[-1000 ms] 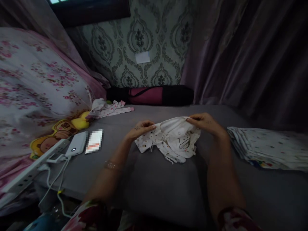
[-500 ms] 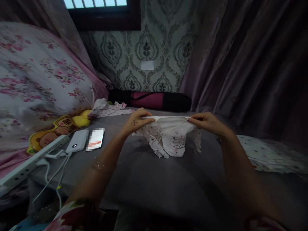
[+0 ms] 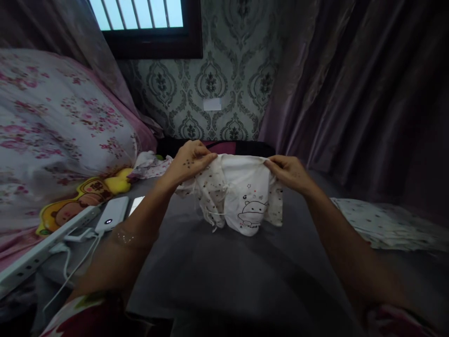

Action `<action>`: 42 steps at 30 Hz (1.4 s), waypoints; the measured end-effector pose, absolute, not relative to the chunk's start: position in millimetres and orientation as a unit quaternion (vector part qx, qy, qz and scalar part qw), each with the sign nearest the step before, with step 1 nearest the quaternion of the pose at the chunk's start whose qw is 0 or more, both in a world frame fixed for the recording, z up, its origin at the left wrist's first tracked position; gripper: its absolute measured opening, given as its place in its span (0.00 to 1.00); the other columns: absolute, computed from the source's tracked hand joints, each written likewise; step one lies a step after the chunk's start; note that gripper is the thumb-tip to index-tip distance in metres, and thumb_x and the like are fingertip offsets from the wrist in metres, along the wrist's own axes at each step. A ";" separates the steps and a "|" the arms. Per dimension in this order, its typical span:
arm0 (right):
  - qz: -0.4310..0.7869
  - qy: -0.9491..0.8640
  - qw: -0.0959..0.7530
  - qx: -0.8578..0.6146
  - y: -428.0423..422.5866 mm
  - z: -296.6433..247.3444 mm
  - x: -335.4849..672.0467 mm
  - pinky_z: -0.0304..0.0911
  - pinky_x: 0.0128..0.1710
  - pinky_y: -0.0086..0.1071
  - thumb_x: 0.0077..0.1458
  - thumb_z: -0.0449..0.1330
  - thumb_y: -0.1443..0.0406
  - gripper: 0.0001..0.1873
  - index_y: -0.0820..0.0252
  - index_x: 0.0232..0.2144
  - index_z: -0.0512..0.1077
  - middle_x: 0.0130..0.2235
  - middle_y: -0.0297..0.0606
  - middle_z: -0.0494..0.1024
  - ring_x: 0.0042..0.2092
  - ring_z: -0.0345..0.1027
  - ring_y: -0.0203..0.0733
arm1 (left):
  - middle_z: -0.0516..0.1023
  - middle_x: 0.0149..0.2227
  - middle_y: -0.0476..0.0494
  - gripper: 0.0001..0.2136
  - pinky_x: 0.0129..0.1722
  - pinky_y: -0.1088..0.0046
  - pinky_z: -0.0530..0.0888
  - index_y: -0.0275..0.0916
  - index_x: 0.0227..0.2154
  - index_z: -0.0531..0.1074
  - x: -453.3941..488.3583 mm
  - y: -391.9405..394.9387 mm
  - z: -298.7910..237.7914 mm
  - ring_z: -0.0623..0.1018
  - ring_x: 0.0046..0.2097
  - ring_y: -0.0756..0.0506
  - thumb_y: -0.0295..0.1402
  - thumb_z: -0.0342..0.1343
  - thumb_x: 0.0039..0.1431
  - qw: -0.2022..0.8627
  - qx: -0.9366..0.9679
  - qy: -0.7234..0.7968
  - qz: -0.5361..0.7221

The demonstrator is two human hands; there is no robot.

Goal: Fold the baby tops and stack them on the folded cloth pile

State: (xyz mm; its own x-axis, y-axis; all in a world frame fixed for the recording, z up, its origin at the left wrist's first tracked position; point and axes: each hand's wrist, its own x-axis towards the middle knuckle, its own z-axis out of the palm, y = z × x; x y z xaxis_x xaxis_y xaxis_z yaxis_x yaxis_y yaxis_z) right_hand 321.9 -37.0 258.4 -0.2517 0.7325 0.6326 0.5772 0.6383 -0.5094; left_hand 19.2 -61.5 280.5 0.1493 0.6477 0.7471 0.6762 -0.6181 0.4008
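Note:
A small white baby shirt (image 3: 247, 192) hangs between my hands, its front printed with a cartoon animal. Its sleeves and side panel carry small dark spots, and thin tie strings dangle on the left. My left hand (image 3: 196, 159) pinches the upper left of the shirt between thumb and fingers. At the upper right, my right hand (image 3: 287, 171) pinches the fabric in the same way. The shirt's lower edge hangs just over the grey bed surface (image 3: 217, 271); whether it touches I cannot tell.
Folded spotted white cloths (image 3: 379, 222) lie on the right. At left are a power strip (image 3: 49, 248), a white power bank (image 3: 114, 213), a partly hidden phone (image 3: 136, 203) and yellow plush toys (image 3: 94, 189). A crumpled garment (image 3: 150, 166) and a black-and-maroon roll (image 3: 228, 148) lie behind.
Both hands have risen a little and shifted slightly left with the shirt. Its front now hangs more open and upright, showing more of the print. The view has tilted up slightly.

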 end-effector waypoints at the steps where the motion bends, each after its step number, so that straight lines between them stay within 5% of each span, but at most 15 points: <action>1: 0.078 -0.777 0.461 -0.421 -35.7 256.5 319.8 0.63 0.33 0.33 0.59 0.53 0.50 0.22 0.59 0.36 0.78 0.32 0.38 0.79 0.36 0.71 0.43 | 0.71 0.27 0.47 0.14 0.37 0.72 0.67 0.37 0.23 0.77 19.2 -59.5 280.8 0.70 0.35 0.47 0.41 0.57 0.55 0.020 -0.743 -0.438 -0.506; 4: 0.043 -0.753 0.506 -0.419 -33.0 254.7 314.6 0.64 0.35 0.33 0.62 0.50 0.51 0.22 0.57 0.41 0.77 0.37 0.39 0.79 0.38 0.72 0.44 | 0.72 0.27 0.47 0.15 0.36 0.74 0.67 0.37 0.27 0.77 20.7 -54.2 279.2 0.70 0.35 0.48 0.42 0.53 0.59 0.021 -0.703 -0.432 -0.564; 8: 0.045 -0.826 0.400 -0.395 -29.3 258.4 312.0 0.64 0.39 0.34 0.60 0.54 0.52 0.18 0.54 0.40 0.78 0.39 0.36 0.81 0.41 0.73 0.46 | 0.73 0.26 0.48 0.15 0.32 0.76 0.66 0.37 0.27 0.77 23.5 -45.9 270.9 0.71 0.33 0.49 0.44 0.56 0.55 -0.031 -0.768 -0.427 -0.477; 11: -0.003 -0.778 0.455 -0.434 -24.6 261.7 316.0 0.63 0.42 0.35 0.63 0.49 0.52 0.21 0.54 0.45 0.77 0.42 0.38 0.81 0.45 0.72 0.47 | 0.74 0.27 0.47 0.16 0.30 0.77 0.65 0.36 0.29 0.77 22.5 -38.9 266.0 0.71 0.32 0.49 0.45 0.53 0.57 -0.036 -0.748 -0.445 -0.490; 15: 0.012 -0.813 0.380 -0.440 -17.7 262.8 323.8 0.63 0.42 0.35 0.61 0.53 0.51 0.20 0.53 0.45 0.77 0.39 0.37 0.81 0.44 0.73 0.48 | 0.70 0.22 0.50 0.17 0.26 0.78 0.62 0.35 0.26 0.76 20.8 -27.6 264.4 0.68 0.28 0.50 0.47 0.55 0.54 -0.095 -0.769 -0.453 -0.442; 26: 0.010 -0.811 0.363 -0.458 13.8 240.5 339.4 0.63 0.43 0.35 0.61 0.50 0.58 0.18 0.59 0.43 0.76 0.40 0.40 0.80 0.42 0.72 0.45 | 0.66 0.22 0.52 0.14 0.26 0.76 0.60 0.36 0.25 0.71 18.1 5.4 249.0 0.64 0.26 0.52 0.43 0.52 0.55 -0.163 -0.771 -0.450 -0.420; 35: -0.009 -0.770 0.425 -0.475 -8.1 228.5 327.4 0.62 0.38 0.33 0.62 0.49 0.60 0.16 0.60 0.43 0.74 0.37 0.42 0.79 0.37 0.71 0.44 | 0.68 0.26 0.51 0.13 0.30 0.76 0.62 0.38 0.31 0.70 26.4 0.0 222.5 0.66 0.30 0.50 0.42 0.49 0.60 -0.078 -0.705 -0.477 -0.519; 42: 0.093 -0.752 0.466 -0.456 -78.6 250.8 329.5 0.64 0.34 0.31 0.60 0.54 0.53 0.18 0.59 0.40 0.75 0.37 0.40 0.79 0.37 0.72 0.43 | 0.76 0.33 0.47 0.14 0.35 0.76 0.68 0.39 0.36 0.74 15.3 -90.8 249.6 0.72 0.35 0.49 0.44 0.52 0.60 -0.012 -0.708 -0.482 -0.516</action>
State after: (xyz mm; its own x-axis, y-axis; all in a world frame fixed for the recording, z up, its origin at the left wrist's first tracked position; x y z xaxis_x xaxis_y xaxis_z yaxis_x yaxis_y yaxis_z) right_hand 329.5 -78.6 250.8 -0.1497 0.7725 0.6171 0.5988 0.5675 -0.5651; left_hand 15.3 -90.8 249.6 0.0032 0.6949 0.7191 0.6701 -0.5353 0.5143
